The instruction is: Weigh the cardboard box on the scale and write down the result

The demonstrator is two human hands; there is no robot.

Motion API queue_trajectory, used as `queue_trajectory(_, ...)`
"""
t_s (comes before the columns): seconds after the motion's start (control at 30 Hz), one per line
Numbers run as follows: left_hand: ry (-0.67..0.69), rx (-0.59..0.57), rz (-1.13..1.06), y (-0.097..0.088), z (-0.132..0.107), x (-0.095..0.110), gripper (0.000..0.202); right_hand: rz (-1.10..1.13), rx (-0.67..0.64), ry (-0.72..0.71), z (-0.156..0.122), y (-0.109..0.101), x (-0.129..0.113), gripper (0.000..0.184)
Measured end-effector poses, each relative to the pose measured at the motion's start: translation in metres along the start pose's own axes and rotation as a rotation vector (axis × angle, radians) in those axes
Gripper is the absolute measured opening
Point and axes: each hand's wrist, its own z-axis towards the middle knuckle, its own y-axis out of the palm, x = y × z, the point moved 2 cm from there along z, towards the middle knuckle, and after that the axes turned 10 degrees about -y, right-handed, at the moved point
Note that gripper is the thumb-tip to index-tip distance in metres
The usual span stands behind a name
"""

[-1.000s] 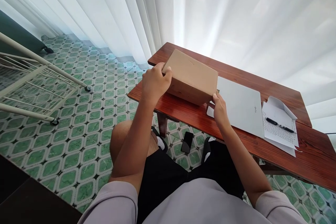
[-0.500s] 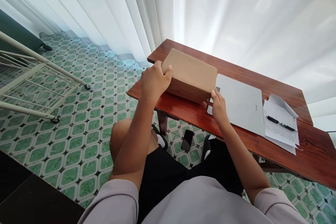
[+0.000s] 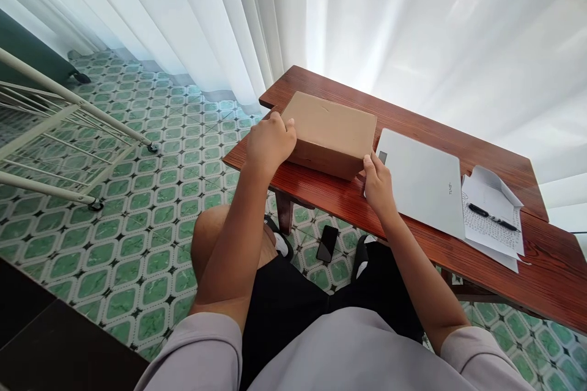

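Note:
A plain brown cardboard box (image 3: 331,128) is at the left part of the reddish wooden table (image 3: 493,156). My left hand (image 3: 271,139) grips its left end, thumb on the near top edge and the other fingers mostly hidden behind. At the near right corner, my right hand (image 3: 378,182) pinches the box with the thumb on the front. Whether the box's underside rests fully on the wood I cannot tell. Just right of the box lies a closed silver laptop (image 3: 419,177), close to my right hand.
Handwritten papers (image 3: 493,226) with a black pen (image 3: 491,216) lie right of the laptop. A black phone (image 3: 327,244) is on the tiled floor between my feet. A wheeled white metal rack (image 3: 68,104) stands at the left. White curtains (image 3: 367,12) hang behind the table.
The box's far edge has dropped and its top has tipped slightly away from me. My right hand has shifted a little left with it; both hands keep their hold.

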Motion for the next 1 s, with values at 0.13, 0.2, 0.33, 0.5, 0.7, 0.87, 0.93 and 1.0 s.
queue_trajectory(0.13,0.000,0.003,0.002,0.000,-0.001,0.001,0.054,-0.008,0.022,0.018,0.000,0.000,0.000,0.061)
queue_trajectory(0.2,0.000,0.005,0.008,-0.001,-0.002,0.002,0.053,-0.006,0.020,0.020,-0.001,0.001,-0.001,0.063)
queue_trajectory(0.33,0.006,0.001,0.012,-0.002,-0.003,0.003,0.054,-0.007,0.011,0.042,-0.001,0.000,-0.002,0.065)
queue_trajectory(0.5,0.013,0.066,-0.010,0.000,-0.007,0.003,0.055,-0.019,-0.032,0.056,-0.003,0.001,-0.002,0.067)
queue_trajectory(0.7,0.179,0.308,-0.143,-0.008,-0.025,0.016,0.053,-0.043,0.016,0.059,-0.012,-0.008,0.006,0.082)
queue_trajectory(0.87,0.370,0.384,-0.224,-0.015,-0.047,0.038,0.045,-0.095,0.083,-0.038,-0.026,-0.030,0.002,0.065)
queue_trajectory(0.93,0.439,0.373,-0.208,-0.014,-0.056,0.048,0.042,-0.108,0.101,-0.085,-0.033,-0.041,-0.003,0.055)
queue_trajectory(1.0,0.501,0.355,-0.181,-0.010,-0.065,0.058,0.040,-0.109,0.110,-0.109,-0.040,-0.052,-0.007,0.047)
